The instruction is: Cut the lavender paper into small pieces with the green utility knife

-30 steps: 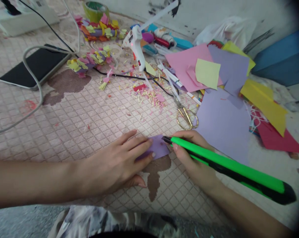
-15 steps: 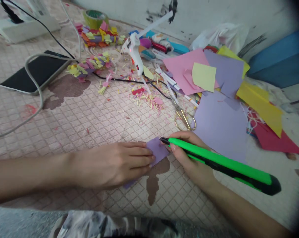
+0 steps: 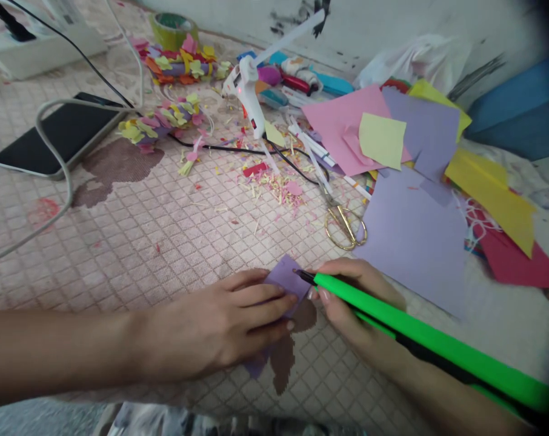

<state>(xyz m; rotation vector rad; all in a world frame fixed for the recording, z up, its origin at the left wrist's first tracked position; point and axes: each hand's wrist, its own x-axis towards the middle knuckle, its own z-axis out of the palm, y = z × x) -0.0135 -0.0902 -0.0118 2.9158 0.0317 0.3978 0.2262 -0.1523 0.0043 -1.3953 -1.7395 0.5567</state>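
head view, green box cutter, lilac paper

Two hands; one utility knife

Lilac paper: middle and lower part hidden under left hand | green utility knife: rear end cut off by frame edge | paper scraps: too small to identify

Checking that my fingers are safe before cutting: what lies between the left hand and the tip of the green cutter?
In the head view, a small piece of lilac paper lies between the left hand and the black tip of the green utility knife.
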